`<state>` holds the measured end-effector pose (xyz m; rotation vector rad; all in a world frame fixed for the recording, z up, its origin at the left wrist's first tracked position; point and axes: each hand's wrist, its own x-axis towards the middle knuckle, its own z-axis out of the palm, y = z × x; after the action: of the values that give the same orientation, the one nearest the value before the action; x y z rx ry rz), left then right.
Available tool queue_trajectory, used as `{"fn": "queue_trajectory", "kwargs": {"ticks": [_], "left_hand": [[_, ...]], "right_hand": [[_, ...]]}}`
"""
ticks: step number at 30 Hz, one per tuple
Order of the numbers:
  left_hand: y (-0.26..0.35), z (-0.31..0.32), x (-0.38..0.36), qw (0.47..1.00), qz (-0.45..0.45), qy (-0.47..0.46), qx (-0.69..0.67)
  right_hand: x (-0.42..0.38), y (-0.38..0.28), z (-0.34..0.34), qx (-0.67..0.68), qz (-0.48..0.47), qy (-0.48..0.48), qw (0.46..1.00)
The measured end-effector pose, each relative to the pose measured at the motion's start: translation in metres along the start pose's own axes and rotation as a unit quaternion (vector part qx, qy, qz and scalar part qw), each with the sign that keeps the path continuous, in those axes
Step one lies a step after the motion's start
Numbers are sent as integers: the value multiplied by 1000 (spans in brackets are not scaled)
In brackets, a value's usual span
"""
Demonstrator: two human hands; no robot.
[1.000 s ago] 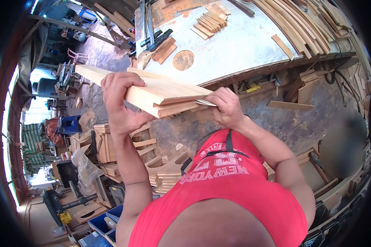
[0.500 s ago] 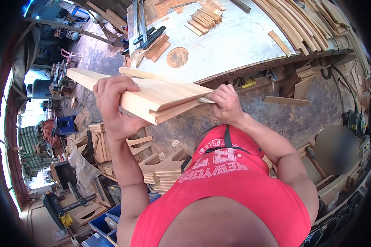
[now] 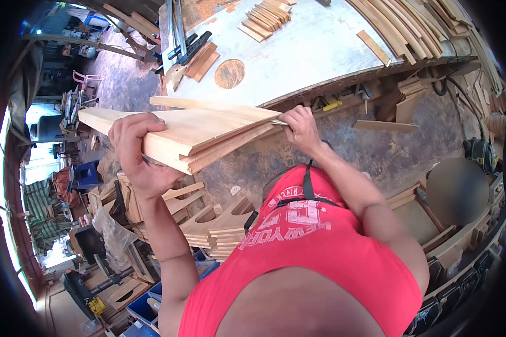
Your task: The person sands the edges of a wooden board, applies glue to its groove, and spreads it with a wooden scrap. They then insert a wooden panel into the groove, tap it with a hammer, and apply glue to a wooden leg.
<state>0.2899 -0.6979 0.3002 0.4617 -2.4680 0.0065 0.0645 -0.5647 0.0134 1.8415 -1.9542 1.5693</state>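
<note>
L hand (image 3: 138, 151) clamped round the thick end of a wood board (image 3: 208, 126), fingers on top, thumb under; R hand (image 3: 302, 130) closed, pinching a thin pale piece (image 3: 279, 122) at the far end, can't tell what. Board's smooth, pale, w/ grooved edge, held up in front of chest, hiding pt of the white-topped bench (image 3: 298, 67). Wood strips (image 3: 267, 21) on bench.

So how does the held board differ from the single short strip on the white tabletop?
The board is wide, the strip narrow. The board is held up by the left hand; the strip lies flat on the tabletop. The board has a groove along one edge; the strip shows none. Both look like wood.
</note>
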Motion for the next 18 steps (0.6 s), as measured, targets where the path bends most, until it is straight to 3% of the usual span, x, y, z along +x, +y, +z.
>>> {"fn": "queue_trajectory", "kwargs": {"ticks": [1, 6, 9, 13, 15, 18], "left_hand": [[0, -2, 0, 1000, -4, -5, 2], [3, 1, 5, 1000, 2, -3, 4], [2, 4, 12, 1000, 3, 0, 6], [1, 4, 16, 1000, 17, -4, 5], [-2, 5, 14, 1000, 15, 0, 4], [-2, 3, 10, 1000, 7, 0, -1]], "right_hand": [[7, -11, -3, 20, 9, 3, 1000], [83, -119, -46, 105, -136, 103, 980], [126, -152, -82, 118, -184, 87, 972], [87, -101, -50, 126, -137, 90, 978], [42, -39, -20, 35, -72, 16, 997], [26, -16, -15, 14, -55, -25, 998]]}}
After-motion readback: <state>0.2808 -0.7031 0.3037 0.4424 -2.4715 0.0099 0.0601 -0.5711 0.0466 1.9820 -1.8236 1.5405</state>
